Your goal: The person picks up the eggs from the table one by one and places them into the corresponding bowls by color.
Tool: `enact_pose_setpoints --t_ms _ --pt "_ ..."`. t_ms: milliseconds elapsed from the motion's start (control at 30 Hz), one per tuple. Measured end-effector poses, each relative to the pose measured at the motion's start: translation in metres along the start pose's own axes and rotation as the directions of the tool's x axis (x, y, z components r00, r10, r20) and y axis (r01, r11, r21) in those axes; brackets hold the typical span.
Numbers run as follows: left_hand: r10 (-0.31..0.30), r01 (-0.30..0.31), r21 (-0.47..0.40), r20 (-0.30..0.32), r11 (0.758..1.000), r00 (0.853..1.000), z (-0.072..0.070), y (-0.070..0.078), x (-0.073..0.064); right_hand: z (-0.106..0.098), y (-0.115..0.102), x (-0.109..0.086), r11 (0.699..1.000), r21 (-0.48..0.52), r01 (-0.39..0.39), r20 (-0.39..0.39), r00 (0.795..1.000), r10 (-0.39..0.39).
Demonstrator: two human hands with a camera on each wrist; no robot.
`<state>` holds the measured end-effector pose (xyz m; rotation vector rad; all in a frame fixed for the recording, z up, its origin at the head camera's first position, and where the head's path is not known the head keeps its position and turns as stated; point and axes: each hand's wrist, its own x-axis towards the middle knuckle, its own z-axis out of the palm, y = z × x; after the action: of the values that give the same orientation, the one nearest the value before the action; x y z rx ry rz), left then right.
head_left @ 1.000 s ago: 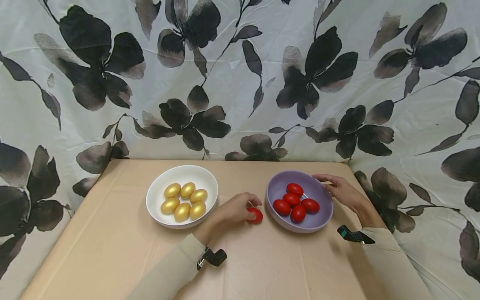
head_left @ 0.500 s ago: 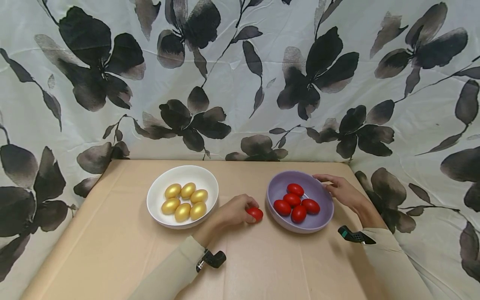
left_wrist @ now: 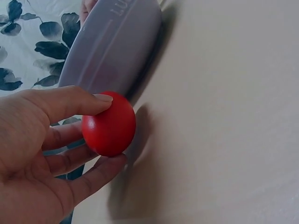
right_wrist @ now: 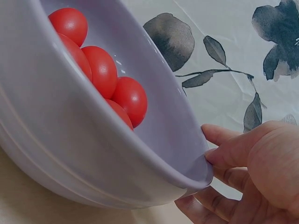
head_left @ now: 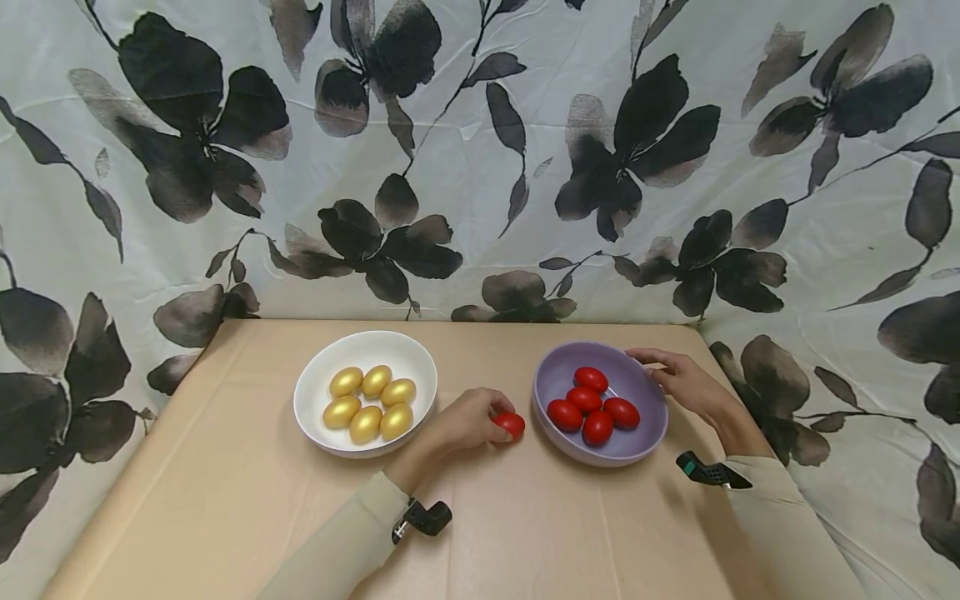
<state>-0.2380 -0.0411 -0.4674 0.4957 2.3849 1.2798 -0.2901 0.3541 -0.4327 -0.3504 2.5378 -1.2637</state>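
My left hand [head_left: 474, 419] pinches a red egg [left_wrist: 110, 125] between thumb and fingers, close over the table between the two bowls. In the left wrist view the thumb lies on the egg's upper side, and its shadow falls on the tabletop. Just right of this egg stands a purple bowl [head_left: 551, 429] with several red eggs [head_left: 583, 400] inside. At that bowl's right side, my right hand [head_left: 686, 383] touches the rim with its thumb, its fingers fairly straight along the outer wall [right_wrist: 107, 154].
A white bowl [head_left: 306, 417] with several gold eggs [head_left: 365, 424] sits left of my left hand, its right side near that wrist. Both bowls stand on a light wooden table [head_left: 525, 533]. Behind hangs a white cloth [head_left: 517, 275] with dark flowers.
The red egg in my left hand has shifted very slightly away from me between the fingers. My right hand and both bowls have stayed where they were.
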Motion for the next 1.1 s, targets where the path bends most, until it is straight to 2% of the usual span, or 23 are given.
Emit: enact_pose_setpoints --t_ms 167,500,733,1100 --pt "0.013 -0.013 -0.018 0.001 1.0 1.0 -0.003 0.002 -0.001 0.001 0.001 -0.002 1.0 -0.009 -0.002 -0.002 1.0 0.002" --pt "0.05 -0.049 0.039 -0.009 0.998 0.999 -0.011 0.012 -0.005 0.006 -0.004 -0.01 1.0 -0.028 0.003 -0.018 1.0 -0.003" --pt "0.058 -0.058 0.027 -0.005 0.998 0.998 -0.017 0.019 -0.009 0.009 -0.008 -0.016 1.0 -0.012 0.004 -0.022 1.0 -0.004" --pt "0.086 -0.086 0.057 -0.005 0.995 0.996 -0.022 0.031 -0.013 0.015 -0.012 -0.028 1.0 -0.021 -0.022 -0.035 0.999 0.021"
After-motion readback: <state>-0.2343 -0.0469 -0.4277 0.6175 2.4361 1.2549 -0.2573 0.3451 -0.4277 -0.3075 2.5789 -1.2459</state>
